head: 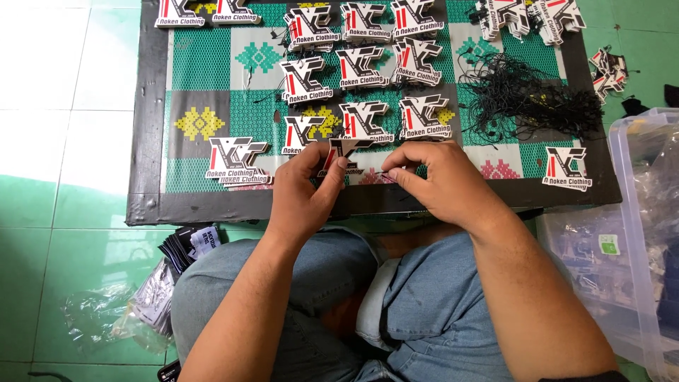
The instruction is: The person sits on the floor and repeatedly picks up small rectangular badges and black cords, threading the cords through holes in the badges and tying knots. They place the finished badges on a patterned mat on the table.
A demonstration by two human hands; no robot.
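Observation:
My left hand (300, 192) pinches a shaped card tag (342, 152), white with black and red print, at the near edge of a patterned board (212, 64). My right hand (435, 180) is closed beside it, its fingertips pinching a thin black string (385, 172) at the tag's right side. Both hands hover over the board's dark front rim, above my knees in blue jeans.
Several stacks of the same tags (364, 67) lie in rows on the board. A tangle of black strings (527, 99) sits at the right. A clear plastic bin (647, 233) stands on the right floor, plastic bags with tags (152, 297) on the left floor.

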